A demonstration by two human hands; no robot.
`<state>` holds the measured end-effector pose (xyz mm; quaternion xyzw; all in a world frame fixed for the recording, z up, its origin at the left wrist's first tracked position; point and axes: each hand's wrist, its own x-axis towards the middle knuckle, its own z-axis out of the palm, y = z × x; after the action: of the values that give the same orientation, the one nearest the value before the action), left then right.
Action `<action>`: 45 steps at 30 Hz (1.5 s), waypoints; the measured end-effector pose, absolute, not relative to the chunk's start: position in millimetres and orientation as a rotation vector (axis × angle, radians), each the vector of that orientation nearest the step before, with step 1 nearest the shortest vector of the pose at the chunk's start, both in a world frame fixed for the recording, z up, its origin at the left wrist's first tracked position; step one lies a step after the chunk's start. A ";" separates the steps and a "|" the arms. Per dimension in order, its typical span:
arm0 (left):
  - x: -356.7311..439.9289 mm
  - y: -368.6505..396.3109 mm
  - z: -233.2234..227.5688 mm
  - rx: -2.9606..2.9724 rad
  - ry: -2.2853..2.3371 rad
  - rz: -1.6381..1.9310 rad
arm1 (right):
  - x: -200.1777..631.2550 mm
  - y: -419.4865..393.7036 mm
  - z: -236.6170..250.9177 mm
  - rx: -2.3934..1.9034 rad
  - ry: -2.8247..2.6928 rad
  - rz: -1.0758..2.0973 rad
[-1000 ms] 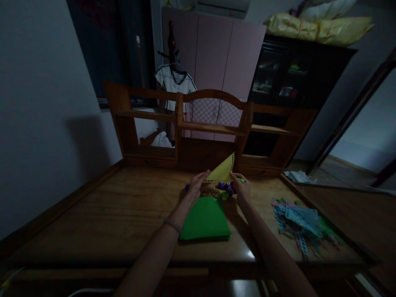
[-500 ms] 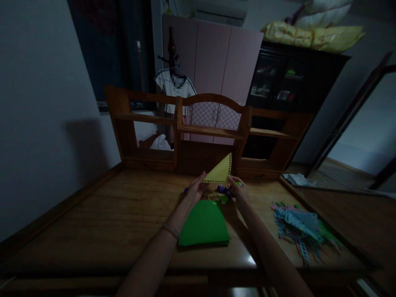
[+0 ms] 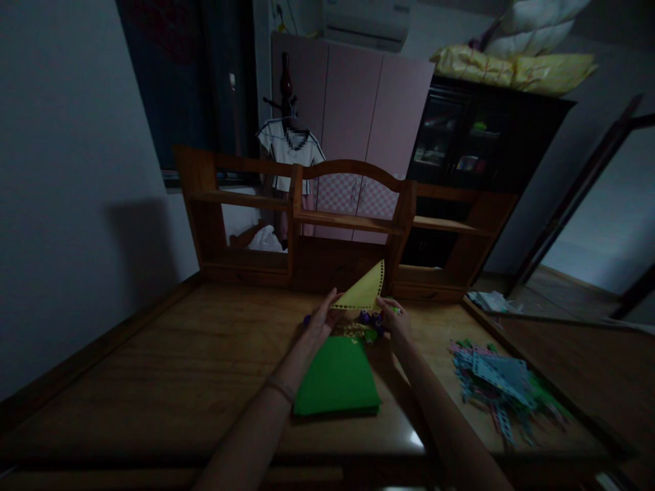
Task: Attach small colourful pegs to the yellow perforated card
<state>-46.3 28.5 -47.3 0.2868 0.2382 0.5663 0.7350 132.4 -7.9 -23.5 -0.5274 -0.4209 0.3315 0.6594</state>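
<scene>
Both hands, left [image 3: 320,320] and right [image 3: 394,320], are pinching the yellow perforated triangle [image 3: 364,292] by its lower corners, tilting it above the purple pieces [image 3: 369,319] on the counter [image 3: 179,368]; thin sheet could be buckling or slipping, scattering them.

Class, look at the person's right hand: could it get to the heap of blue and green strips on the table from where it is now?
Probably yes. The right hand holds the yellow triangle, and bare table lies between it and the strip heap on that same side; nothing stands in the way.
</scene>
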 end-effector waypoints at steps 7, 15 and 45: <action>-47.7 33.8 -52.9 0.566 0.524 1.262 | 134.8 -6.4 -27.8 -1.225 -0.933 0.768; -47.9 36.8 -49.1 0.594 0.450 1.271 | 131.5 -9.8 -23.3 -1.223 -0.919 0.753; -44.1 34.3 -54.0 0.760 0.490 1.552 | 133.6 -7.4 -26.3 -1.219 -0.911 0.651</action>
<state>-44.1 34.3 -54.0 0.3311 0.2135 0.6757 0.6231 133.6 -7.4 -26.3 -0.5422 -0.4054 0.2896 0.6766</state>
